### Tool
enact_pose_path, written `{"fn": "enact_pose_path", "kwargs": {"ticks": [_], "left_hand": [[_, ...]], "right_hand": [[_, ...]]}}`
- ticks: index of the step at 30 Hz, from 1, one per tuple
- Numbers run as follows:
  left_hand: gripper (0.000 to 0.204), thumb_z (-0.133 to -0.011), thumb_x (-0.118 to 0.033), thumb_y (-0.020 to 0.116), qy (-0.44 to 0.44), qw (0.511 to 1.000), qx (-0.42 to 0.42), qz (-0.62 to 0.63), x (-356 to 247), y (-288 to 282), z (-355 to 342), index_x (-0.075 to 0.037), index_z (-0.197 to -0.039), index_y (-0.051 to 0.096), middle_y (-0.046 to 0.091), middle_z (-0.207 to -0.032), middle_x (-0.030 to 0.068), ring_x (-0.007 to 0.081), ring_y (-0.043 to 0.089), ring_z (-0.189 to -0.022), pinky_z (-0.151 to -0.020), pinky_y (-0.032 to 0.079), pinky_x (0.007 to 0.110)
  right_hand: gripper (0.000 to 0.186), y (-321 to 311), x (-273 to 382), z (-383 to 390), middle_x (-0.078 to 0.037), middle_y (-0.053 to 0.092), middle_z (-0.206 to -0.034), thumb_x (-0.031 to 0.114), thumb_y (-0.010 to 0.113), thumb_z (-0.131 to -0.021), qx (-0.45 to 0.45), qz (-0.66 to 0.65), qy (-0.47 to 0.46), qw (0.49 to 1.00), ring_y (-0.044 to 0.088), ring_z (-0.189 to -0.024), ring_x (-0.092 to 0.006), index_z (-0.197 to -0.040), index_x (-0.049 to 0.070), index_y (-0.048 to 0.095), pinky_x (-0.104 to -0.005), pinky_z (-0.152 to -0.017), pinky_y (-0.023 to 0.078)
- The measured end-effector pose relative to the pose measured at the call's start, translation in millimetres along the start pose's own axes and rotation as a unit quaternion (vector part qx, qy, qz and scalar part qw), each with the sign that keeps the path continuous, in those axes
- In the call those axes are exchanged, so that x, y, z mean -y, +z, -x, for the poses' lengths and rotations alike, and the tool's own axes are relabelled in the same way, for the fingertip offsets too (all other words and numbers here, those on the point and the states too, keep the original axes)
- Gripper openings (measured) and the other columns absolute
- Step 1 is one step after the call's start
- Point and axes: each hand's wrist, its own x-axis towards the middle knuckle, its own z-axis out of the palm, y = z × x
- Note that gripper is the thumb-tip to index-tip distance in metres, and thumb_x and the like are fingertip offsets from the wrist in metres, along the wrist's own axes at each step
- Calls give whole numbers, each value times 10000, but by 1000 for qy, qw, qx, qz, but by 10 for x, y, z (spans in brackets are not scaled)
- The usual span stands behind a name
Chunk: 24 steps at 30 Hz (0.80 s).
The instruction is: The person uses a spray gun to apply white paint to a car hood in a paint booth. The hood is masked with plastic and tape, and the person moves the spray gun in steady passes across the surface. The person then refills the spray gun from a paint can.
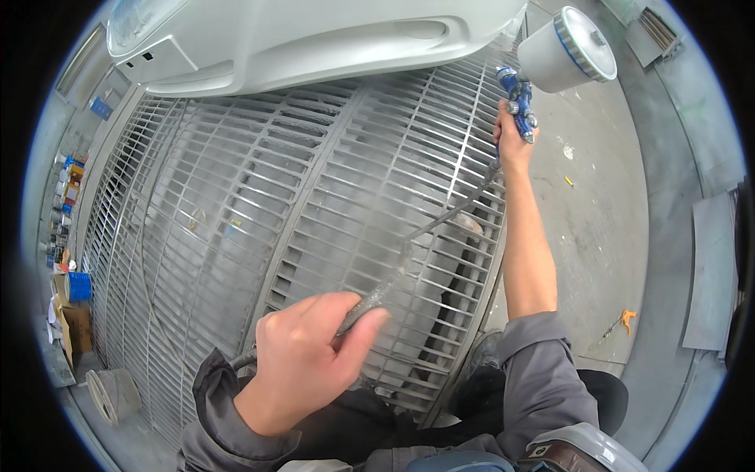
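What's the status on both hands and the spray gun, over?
Right hand gripping spray gun, close to bumper. Left hand closed on hose. Hose strung between hands, above grating.

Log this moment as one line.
left hand: grips grey hose | right hand: holds blue spray gun | ahead: pale bumper, metal grating

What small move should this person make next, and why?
Perhaps ease the hose forward with the left hand: it runs to the spray gun in the right hand, held out near the white car panel's end, so slack might help the gun move freely.
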Motion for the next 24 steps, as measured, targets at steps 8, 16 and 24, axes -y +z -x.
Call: {"fn": "enact_pose_path", "kwargs": {"ticks": [8,16,24], "left_hand": [[215,-888,-196,866,-17,1000,-5,-14,-6,150,-139,-24,-917,740,678,-686,96,234,604,-489,-458,451,342],[181,-906,-112,840,-37,999,2,-10,-81,-50,-56,33,-941,738,666,-710,132,232,597,-548,-518,450,330],[221,-882,-225,871,-35,997,-32,-61,76,-280,242,-48,-892,740,660,-656,65,209,584,-464,-438,433,324]], "right_hand": [[255,-249,106,-331,-17,652,-684,233,828,-951,-213,198,-173,941,547,-652,-90,-883,20,706,-325,-632,491],[291,329,338,139,-44,678,-711,299,851,-916,13,142,-32,989,563,-695,-87,-942,25,755,-316,-683,514],[310,1309,539,737,-72,689,-719,313,849,-912,104,121,-60,985,599,-676,-136,-1007,30,762,-347,-685,524]]}}
